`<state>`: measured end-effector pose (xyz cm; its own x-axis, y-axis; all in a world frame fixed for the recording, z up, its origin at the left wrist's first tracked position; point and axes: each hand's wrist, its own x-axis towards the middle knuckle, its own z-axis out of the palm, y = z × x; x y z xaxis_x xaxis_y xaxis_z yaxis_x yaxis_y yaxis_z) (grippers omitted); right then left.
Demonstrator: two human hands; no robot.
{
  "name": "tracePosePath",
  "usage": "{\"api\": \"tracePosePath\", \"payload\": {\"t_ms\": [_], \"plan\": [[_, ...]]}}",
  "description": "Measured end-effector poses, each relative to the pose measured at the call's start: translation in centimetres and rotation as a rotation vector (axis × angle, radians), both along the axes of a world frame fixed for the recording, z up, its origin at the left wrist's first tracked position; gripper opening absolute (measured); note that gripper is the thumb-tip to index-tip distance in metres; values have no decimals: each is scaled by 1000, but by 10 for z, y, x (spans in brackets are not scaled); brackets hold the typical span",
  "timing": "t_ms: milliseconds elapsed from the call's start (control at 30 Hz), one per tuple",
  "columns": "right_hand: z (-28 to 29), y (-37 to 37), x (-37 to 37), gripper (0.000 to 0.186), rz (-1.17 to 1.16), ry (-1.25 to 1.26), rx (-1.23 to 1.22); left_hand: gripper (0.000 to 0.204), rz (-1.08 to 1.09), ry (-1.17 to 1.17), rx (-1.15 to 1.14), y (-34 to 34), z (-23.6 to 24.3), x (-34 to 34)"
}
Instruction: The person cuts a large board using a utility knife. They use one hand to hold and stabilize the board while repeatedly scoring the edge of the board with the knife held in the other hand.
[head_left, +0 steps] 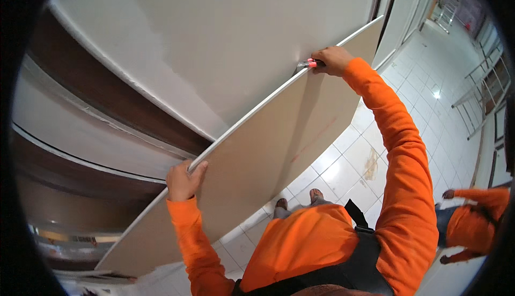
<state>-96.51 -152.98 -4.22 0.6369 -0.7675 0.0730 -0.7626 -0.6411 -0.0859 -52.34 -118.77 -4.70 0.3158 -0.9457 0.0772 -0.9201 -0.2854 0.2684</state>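
Note:
A long beige board (268, 162) with a white edge stands tilted on its side across my front, beside a pale wall panel (225, 38). My left hand (186, 177) grips its top edge at the lower left, thumb on the near face, fingers over the rim. Farther along that edge, my right hand (330, 60) holds a small pink-and-black tool (312, 63) with a metal end, which looks like a utility knife or scraper and rests at the board's edge.
Dark wood trim and pale bands (91, 76) line the left. A white tiled floor (418, 92) runs right, with metal ladders or frames (483, 94) along that side. A co-worker in orange (469, 226) is at the lower right. My feet (316, 194) show below the board.

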Motion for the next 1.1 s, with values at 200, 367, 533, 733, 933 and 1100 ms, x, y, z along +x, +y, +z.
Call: {"api": "tracePosePath", "payload": {"t_ms": [200,367,533,733,933,1100], "plan": [[-10,-4,-10,28,80,-88,-117,46,52,26,-104,-17,-4,-27],[-13,-3,-18,25,104,-218,-99,48,106,29,-133,-16,-3,-29],[-11,-13,-22,25,155,-208,-66,50,121,-3,-68,-21,-8,-20],[-23,-12,-20,20,112,-264,-132,50,134,-107,-114,-18,-12,-24],[-26,-11,-21,20,121,-298,-181,47,110,-115,-156,-23,-7,-29],[-28,-12,-21,21,109,-274,-189,43,71,-69,-168,-23,-8,-29]]}}
